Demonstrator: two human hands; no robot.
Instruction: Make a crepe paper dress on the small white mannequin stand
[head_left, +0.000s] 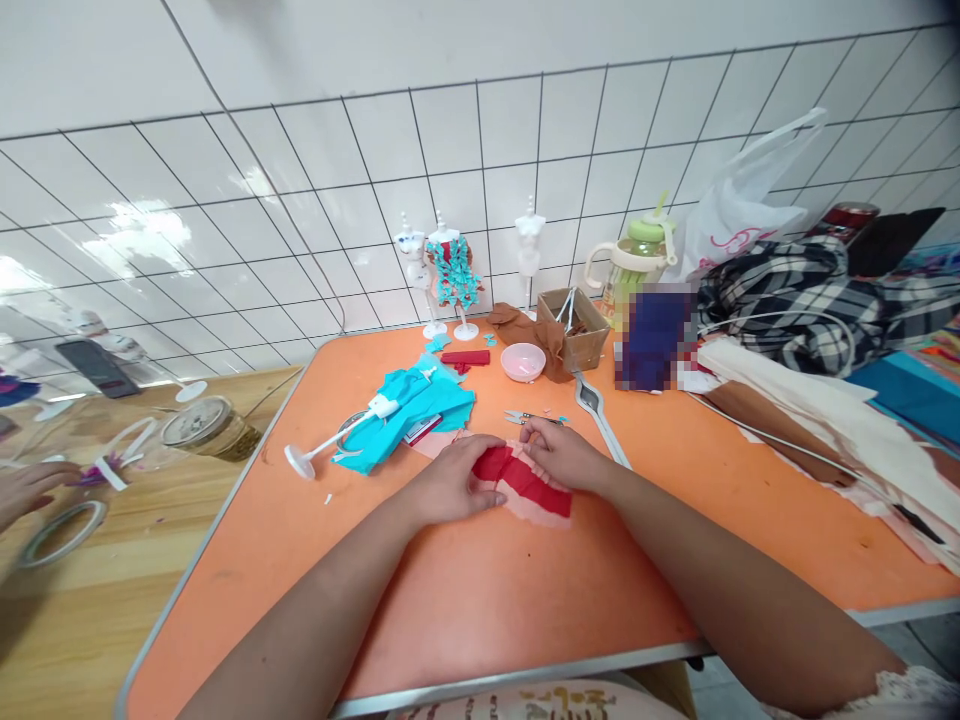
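A red and pink piece of paper or cloth [547, 492] lies near the middle of the orange table [465, 600]. My left hand [459, 480] grips its left side, thumb on top and fingers behind. At its upper edge, my right hand [559, 455] pinches the material between closed fingertips. Just beyond my hands are small scissors [534, 417] with open blades. Bright blue sheets [412, 405] are spread to the left, and a white mannequin stand [330, 447] lies tipped over on them.
At the back stand a decorated mannequin [454, 270], a bare one [529, 245], a pink bowl [523, 362], a cardboard box [581, 335] and a green-lidded cup [645, 255]. Fabrics [795, 410] pile up at right. Another person's hand [34, 490] is at far left.
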